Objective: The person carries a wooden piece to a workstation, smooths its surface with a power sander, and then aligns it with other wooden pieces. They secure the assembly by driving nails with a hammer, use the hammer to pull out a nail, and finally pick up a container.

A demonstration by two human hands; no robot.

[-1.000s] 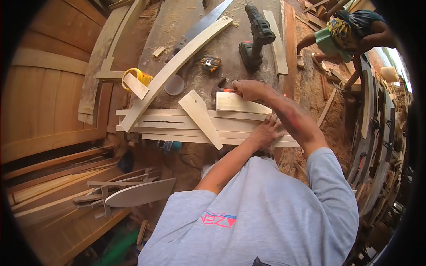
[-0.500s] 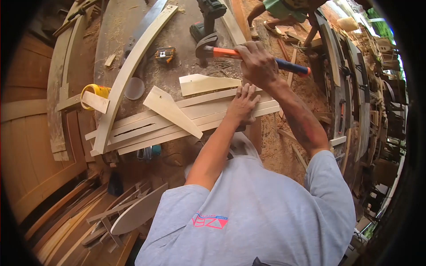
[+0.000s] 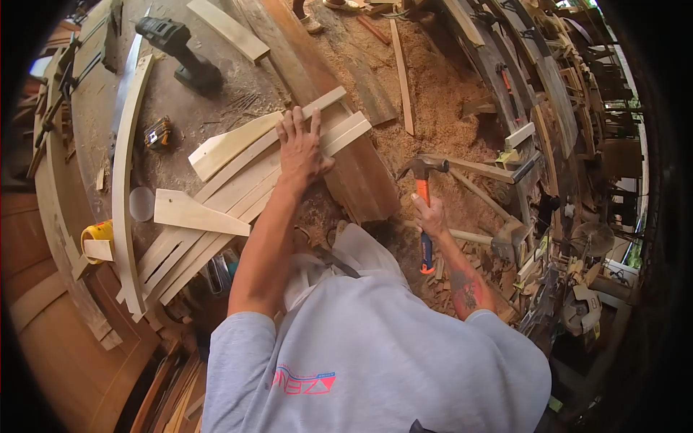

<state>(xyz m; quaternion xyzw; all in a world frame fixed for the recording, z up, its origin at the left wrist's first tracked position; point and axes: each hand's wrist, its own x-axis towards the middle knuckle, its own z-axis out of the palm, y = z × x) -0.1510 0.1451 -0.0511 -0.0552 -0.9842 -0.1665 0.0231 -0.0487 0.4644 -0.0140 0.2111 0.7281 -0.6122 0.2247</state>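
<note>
My left hand (image 3: 302, 150) lies with fingers spread on a bundle of long pale wooden strips (image 3: 345, 134) near their far right end. Two tapered wooden pieces, each with a small hole, are beside it: one tapered piece (image 3: 232, 146) touches the strips' upper edge, and another tapered piece (image 3: 193, 213) rests across them. Off the bench to the right, my right hand (image 3: 432, 218) is closed around the handle of a claw hammer (image 3: 423, 187). Its steel head points up and away, and the orange and dark blue handle hangs down.
On the bench (image 3: 238, 79) are a cordless drill (image 3: 179, 52), a small yellow-and-black item (image 3: 157, 134), nails (image 3: 242, 103) and a curved wooden piece (image 3: 124, 187). A yellow container (image 3: 97, 232) stands at left. Sawdust (image 3: 447, 94) and offcuts cover the floor. A person's feet show at top.
My right hand has swung the hammer down and right, away from above the bench. My left hand stays on the strips, fingers more spread. The view has turned rightward.
</note>
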